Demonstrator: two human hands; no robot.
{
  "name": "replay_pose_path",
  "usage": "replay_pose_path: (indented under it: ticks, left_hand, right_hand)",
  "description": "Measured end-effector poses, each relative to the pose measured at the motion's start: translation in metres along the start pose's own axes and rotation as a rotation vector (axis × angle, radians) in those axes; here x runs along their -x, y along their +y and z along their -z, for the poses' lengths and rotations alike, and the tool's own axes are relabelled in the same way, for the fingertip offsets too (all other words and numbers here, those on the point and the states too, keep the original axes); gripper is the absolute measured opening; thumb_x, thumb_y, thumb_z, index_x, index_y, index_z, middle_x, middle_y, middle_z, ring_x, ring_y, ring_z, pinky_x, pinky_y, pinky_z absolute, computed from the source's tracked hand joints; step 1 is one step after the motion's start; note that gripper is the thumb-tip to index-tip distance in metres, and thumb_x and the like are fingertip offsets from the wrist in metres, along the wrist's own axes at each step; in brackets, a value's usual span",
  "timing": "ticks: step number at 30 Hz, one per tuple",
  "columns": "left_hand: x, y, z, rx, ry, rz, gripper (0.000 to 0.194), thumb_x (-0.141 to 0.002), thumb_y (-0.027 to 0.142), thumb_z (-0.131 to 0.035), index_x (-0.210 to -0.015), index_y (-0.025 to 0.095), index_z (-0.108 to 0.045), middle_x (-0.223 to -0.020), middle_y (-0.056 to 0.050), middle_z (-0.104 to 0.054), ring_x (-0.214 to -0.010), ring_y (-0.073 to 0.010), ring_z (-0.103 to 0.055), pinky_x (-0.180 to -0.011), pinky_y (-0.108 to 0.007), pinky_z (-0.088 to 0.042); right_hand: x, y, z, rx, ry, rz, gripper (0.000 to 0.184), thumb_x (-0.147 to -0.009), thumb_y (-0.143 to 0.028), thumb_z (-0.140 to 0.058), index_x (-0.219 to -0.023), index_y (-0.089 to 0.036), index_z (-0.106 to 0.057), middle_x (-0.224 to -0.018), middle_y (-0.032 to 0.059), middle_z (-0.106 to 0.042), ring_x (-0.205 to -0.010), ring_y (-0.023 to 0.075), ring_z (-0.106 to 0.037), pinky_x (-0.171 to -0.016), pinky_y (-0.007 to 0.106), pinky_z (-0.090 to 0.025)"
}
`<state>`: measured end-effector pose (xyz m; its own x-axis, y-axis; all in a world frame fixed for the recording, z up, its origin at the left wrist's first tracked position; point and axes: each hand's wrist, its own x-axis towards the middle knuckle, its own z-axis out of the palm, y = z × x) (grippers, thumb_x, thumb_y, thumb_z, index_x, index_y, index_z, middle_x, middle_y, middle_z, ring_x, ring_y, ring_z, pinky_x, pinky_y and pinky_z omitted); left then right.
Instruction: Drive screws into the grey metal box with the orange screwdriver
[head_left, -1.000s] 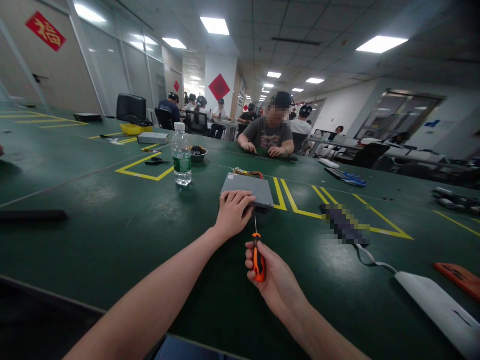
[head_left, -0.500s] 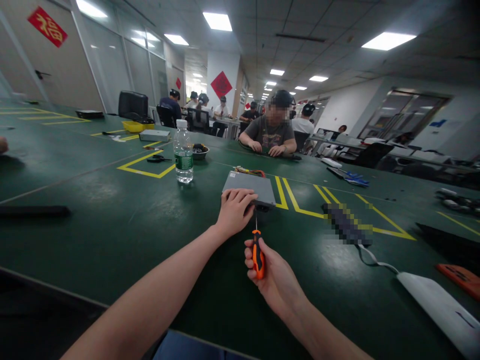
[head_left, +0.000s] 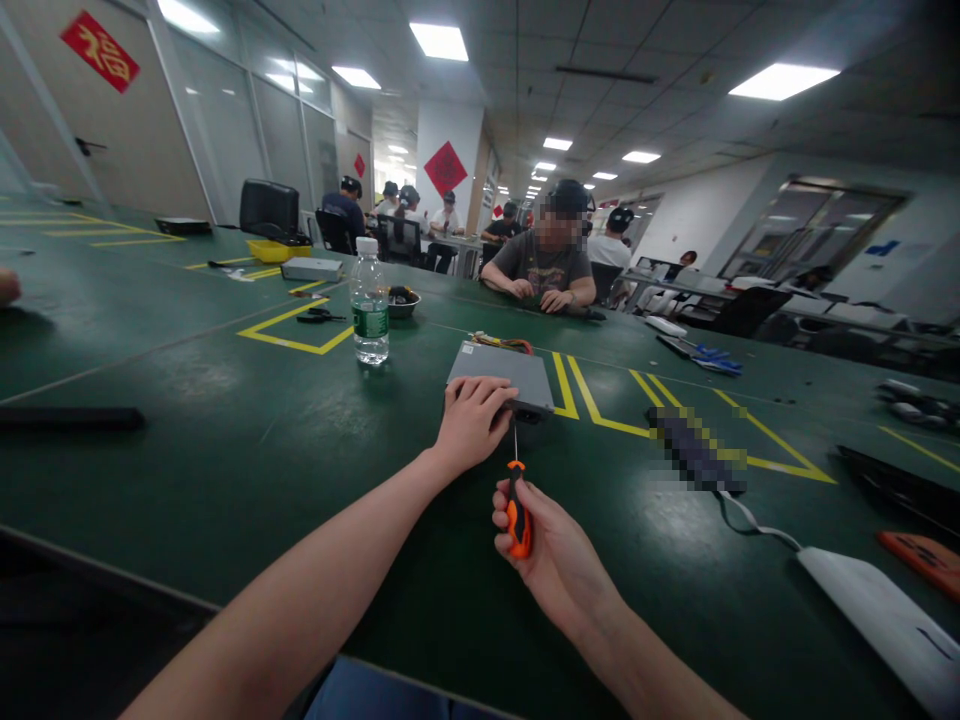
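Note:
A grey metal computer power supply [head_left: 517, 372] lies on the green table in front of me, its coloured cables bunched behind it. My left hand [head_left: 474, 415] grips its near left part, fingers over the top and thumb at the front side. In my right hand [head_left: 544, 525] is a screwdriver [head_left: 519, 515] with an orange and black handle, pointing away from me. Its thin shaft reaches the near side of the power supply beside a dark socket. The tip is too small to make out, so I cannot tell whether it sits in a screw.
A water bottle [head_left: 370, 305] stands left of the power supply, before a small bowl [head_left: 403, 303] of dark items. To the right are a blurred dark object [head_left: 694, 450] on a cable and a white device [head_left: 877, 610]. A person [head_left: 551, 250] sits opposite.
The whole view has shifted very slightly. Both hands, the screwdriver and the power supply keep the same places relative to each other.

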<state>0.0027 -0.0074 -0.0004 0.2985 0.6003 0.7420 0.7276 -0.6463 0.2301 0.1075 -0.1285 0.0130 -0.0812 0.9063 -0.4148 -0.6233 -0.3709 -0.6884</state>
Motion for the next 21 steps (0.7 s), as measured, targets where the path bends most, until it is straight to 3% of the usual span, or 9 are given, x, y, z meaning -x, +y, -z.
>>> replay_pose_path:
  ticks: [3, 7, 10, 13, 17, 21]
  left_hand:
    - [0.0, 0.0, 0.0, -0.006, -0.002, -0.002, 0.026, -0.084, 0.022, -0.05, -0.108, 0.027, -0.054, -0.119, 0.001, -0.058, -0.112, -0.0183, -0.046, -0.099, -0.039, -0.024]
    - [0.0, 0.0, 0.0, -0.018, -0.01, -0.004, 0.026, -0.084, 0.023, -0.05, -0.109, 0.027, -0.054, -0.12, 0.0, -0.058, -0.112, -0.0188, -0.046, -0.099, -0.04, -0.024]
    - [0.0, 0.0, 0.0, -0.016, -0.01, -0.004, 0.026, -0.084, 0.023, -0.049, -0.109, 0.027, -0.054, -0.12, 0.0, -0.058, -0.112, -0.0187, -0.046, -0.099, -0.039, -0.024]
    - [0.0, 0.0, -0.001, -0.009, -0.008, -0.003, 0.025, -0.084, 0.023, -0.05, -0.109, 0.027, -0.054, -0.12, 0.001, -0.058, -0.112, -0.0183, -0.046, -0.099, -0.039, -0.024]
    - [0.0, -0.002, -0.003, 0.008, 0.003, -0.005, 0.025, -0.084, 0.023, -0.05, -0.108, 0.028, -0.054, -0.119, 0.002, -0.058, -0.112, -0.0176, -0.046, -0.099, -0.039, -0.023]
    - [0.0, -0.002, -0.003, 0.015, 0.007, -0.004, 0.024, -0.084, 0.023, -0.05, -0.107, 0.028, -0.054, -0.119, 0.002, -0.058, -0.111, -0.0177, -0.046, -0.098, -0.039, -0.023]
  right_hand:
    - [0.0, 0.001, 0.0, 0.012, 0.009, -0.008, 0.015, -0.078, -0.023, -0.061, -0.088, -0.013, -0.061, -0.07, 0.0026, -0.056, -0.056, 0.0085, -0.049, -0.043, 0.016, -0.037]
    - [0.004, 0.003, 0.001, 0.127, 0.091, 0.142, 0.023, -0.068, -0.02, -0.067, -0.089, -0.015, -0.06, -0.073, 0.0013, -0.055, -0.057, 0.0091, -0.049, -0.039, 0.016, -0.032]
    - [0.008, 0.004, 0.005, 0.385, 0.116, 0.324, 0.045, -0.06, -0.01, -0.067, -0.102, -0.019, -0.056, -0.086, 0.0005, -0.056, -0.069, 0.0114, -0.054, -0.054, 0.02, -0.043]
    - [0.012, 0.004, 0.01, 0.646, 0.102, 0.616, 0.06, -0.063, -0.01, -0.065, -0.119, -0.023, -0.047, -0.114, 0.0047, -0.05, -0.091, 0.0158, -0.056, -0.078, 0.028, -0.047]
    - [0.012, 0.002, 0.014, 1.025, 0.004, 0.89, 0.037, -0.077, -0.016, -0.054, -0.112, -0.026, -0.054, -0.134, 0.0063, -0.032, -0.101, 0.0196, -0.053, -0.085, 0.035, -0.044]
    - [0.007, -0.001, 0.012, 1.341, -0.073, 0.976, 0.021, -0.082, -0.016, -0.047, -0.096, -0.025, -0.06, -0.114, 0.0066, -0.051, -0.095, 0.0217, -0.053, -0.082, 0.037, -0.041]
